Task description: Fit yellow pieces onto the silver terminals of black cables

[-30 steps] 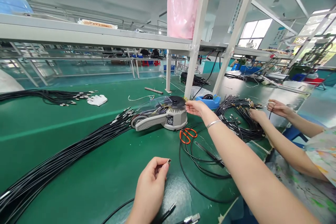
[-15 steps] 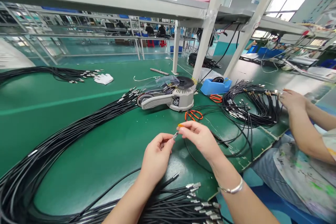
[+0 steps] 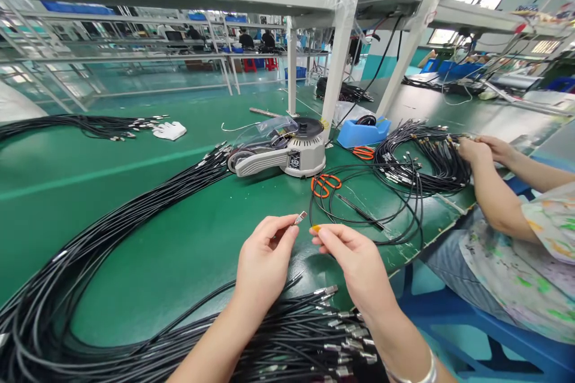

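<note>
Pinched in my left hand (image 3: 265, 257) is a cable end with a silvery metal connector (image 3: 300, 217) that sticks out past the fingertips, pointing up and right. My right hand (image 3: 354, 257) is just right of it, closed on a small piece of orange-yellow tape (image 3: 316, 228); a narrow gap separates the two hands. Under my forearms lies a thick bundle of black cables (image 3: 287, 335) with metal connectors at its right end. It curves around the left side of the green table (image 3: 179, 257).
A grey tape dispenser (image 3: 305, 152) stands beyond my hands, with orange-handled scissors (image 3: 326, 185) beside it. Farther right are a blue tape holder (image 3: 363, 131), a coiled cable bundle (image 3: 404, 161) and another person's hands (image 3: 483, 152). A white glove (image 3: 169, 130) lies at back left.
My right hand has moved away from the connector and lower, with the orange-yellow tape in its fingers. The view has shifted slightly. The other person's hands have come closer together.
</note>
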Tool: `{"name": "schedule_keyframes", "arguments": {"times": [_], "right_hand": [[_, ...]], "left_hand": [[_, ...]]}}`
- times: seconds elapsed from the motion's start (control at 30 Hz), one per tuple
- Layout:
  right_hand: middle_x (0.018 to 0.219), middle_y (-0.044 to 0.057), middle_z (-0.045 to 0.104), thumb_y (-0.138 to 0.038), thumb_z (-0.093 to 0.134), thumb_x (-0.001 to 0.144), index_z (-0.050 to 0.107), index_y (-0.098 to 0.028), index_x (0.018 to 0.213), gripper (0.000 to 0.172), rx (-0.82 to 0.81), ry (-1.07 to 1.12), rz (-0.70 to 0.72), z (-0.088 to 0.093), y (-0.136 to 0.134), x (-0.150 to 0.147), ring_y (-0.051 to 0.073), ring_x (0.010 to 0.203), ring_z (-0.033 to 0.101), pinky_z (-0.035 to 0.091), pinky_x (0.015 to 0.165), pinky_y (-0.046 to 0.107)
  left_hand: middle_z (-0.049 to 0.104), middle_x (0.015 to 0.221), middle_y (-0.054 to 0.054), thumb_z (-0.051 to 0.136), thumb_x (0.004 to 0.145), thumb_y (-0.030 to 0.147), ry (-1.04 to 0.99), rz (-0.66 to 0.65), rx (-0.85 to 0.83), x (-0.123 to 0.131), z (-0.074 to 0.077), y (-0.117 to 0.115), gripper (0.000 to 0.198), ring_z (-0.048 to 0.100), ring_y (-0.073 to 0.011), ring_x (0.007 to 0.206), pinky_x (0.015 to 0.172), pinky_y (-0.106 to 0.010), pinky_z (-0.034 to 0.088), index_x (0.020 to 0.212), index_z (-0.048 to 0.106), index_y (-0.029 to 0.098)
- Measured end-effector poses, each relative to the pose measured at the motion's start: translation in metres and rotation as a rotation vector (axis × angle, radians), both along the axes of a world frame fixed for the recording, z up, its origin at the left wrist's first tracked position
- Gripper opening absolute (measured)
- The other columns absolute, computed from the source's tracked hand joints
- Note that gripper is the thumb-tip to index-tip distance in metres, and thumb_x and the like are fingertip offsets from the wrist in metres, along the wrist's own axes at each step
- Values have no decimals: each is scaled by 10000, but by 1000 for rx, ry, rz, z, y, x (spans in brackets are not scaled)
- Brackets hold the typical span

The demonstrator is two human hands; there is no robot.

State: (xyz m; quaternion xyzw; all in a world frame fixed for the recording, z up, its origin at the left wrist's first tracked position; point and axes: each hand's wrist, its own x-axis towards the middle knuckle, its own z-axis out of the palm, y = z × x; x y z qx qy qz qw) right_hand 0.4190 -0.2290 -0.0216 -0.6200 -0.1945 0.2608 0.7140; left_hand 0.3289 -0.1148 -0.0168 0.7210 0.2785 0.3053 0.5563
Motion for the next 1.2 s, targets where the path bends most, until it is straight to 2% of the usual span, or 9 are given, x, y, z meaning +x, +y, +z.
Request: {"name": "schedule_keyframes", "arguments": {"times": [0.17, 0.37, 0.63, 0.97, 1.2], "right_hand": [[851, 18, 727, -305, 658, 782, 749, -223, 848, 140, 36, -19, -1, 2, 2, -16, 155, 805, 646, 506, 761, 269], [835, 18, 738, -307, 651, 785, 750, -219, 855, 150, 26, 17, -28, 2, 9, -23, 155, 772, 652, 520, 747, 269], [799, 29, 736, -330, 663, 770, 750, -196, 838, 175, 24, 40, -37, 2, 13, -27, 161, 743, 643, 527, 730, 283], [775, 30, 722, -353, 663, 768, 754, -198, 819, 187, 15, 50, -34, 3, 14, -28, 177, 748, 635, 520, 746, 310], [791, 38, 725, -359, 663, 777, 755, -199, 828, 192, 33, 55, -29, 0, 15, -28, 182, 766, 640, 521, 755, 314]], "left_hand": [[649, 769, -3, 630, 775, 282, -62, 87, 56, -5, -7, -14, 158, 601, -126, 658, 591, -239, 493, 913, 658, 211], [665, 783, 1, 614, 805, 245, -91, 92, 136, -8, -7, -17, 66, 614, -117, 683, 643, -231, 508, 848, 654, 213], [620, 805, -4, 589, 823, 162, -170, 88, 380, -11, -8, -16, 65, 593, -114, 735, 639, -217, 481, 849, 635, 199], [628, 816, -4, 590, 825, 167, -158, 93, 366, -13, -13, -19, 79, 593, -119, 719, 657, -235, 492, 888, 618, 207], [630, 857, -8, 573, 828, 117, -187, 55, 423, -16, -12, -17, 146, 606, -119, 764, 672, -234, 514, 906, 639, 221]]}}
